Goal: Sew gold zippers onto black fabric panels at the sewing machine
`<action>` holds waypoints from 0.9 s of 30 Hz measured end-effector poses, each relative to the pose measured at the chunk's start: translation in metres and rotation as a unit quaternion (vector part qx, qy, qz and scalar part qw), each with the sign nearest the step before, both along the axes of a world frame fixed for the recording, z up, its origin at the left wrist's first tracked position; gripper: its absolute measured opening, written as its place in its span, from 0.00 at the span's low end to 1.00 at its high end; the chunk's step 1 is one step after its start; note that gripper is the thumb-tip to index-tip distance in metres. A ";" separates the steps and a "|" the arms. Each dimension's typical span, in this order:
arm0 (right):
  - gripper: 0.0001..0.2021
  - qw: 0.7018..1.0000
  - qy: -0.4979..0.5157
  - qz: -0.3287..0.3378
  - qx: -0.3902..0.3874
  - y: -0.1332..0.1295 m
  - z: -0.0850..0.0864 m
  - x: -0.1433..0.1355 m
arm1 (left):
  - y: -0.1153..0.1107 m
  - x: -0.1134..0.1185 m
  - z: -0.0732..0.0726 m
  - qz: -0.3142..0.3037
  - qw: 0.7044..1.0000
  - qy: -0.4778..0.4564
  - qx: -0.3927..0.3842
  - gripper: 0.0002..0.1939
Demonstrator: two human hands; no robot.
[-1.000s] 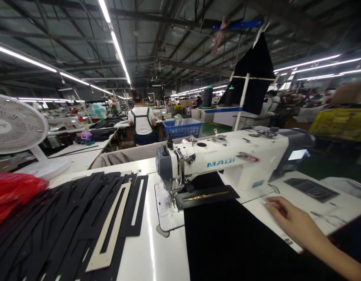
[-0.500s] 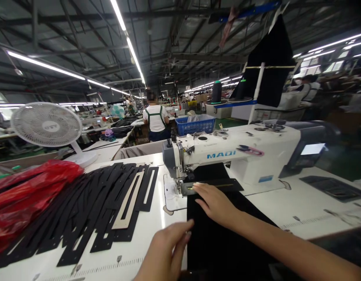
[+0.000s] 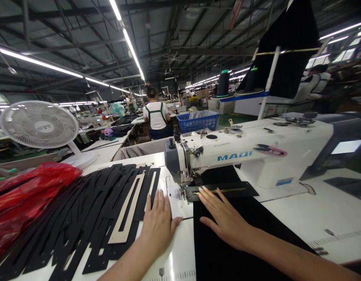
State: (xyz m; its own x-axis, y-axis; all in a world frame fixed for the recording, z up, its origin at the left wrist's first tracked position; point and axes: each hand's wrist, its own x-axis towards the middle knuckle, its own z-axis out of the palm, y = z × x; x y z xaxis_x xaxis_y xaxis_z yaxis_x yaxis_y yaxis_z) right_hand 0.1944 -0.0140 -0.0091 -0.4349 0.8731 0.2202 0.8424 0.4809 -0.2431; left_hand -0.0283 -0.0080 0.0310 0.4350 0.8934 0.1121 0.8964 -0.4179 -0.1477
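My right hand (image 3: 224, 218) lies with its fingers spread on a dark slotted strip (image 3: 239, 190) and the black fabric (image 3: 218, 249) below it. The strip's left end is at the needle area of the white sewing machine (image 3: 244, 152). A gold-coloured line shows in the slot. To the left, my left hand (image 3: 158, 222) rests flat, fingers apart, on the white table beside the needle plate, holding nothing. Its fingertips are near a pile of black slotted pieces (image 3: 80, 210). A beige slotted piece (image 3: 121, 230) lies on top of the pile.
A red plastic bag (image 3: 36, 191) and a white fan (image 3: 42, 127) stand at the left. Pink-handled snips (image 3: 271, 150) lie against the machine arm. Behind are a blue basket (image 3: 198, 121) and a person in a white shirt (image 3: 157, 117).
My left hand has moved up and forward, and its fingers are now spread flat on the table. The view has shifted, with the machine looking larger and farther right.
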 end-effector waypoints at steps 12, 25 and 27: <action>0.29 1.000 0.008 0.014 -0.005 -0.002 -0.002 -0.003 | 0.041 0.016 -0.005 -0.011 0.988 -0.156 -0.002 0.02; 0.29 0.998 0.027 0.045 0.016 0.005 -0.001 -0.011 | 0.032 -0.001 0.009 -0.166 0.965 -0.098 0.179 0.15; 0.28 0.998 0.025 0.047 0.025 0.004 -0.002 -0.010 | 0.028 0.005 0.003 -0.234 0.954 -0.114 0.148 0.14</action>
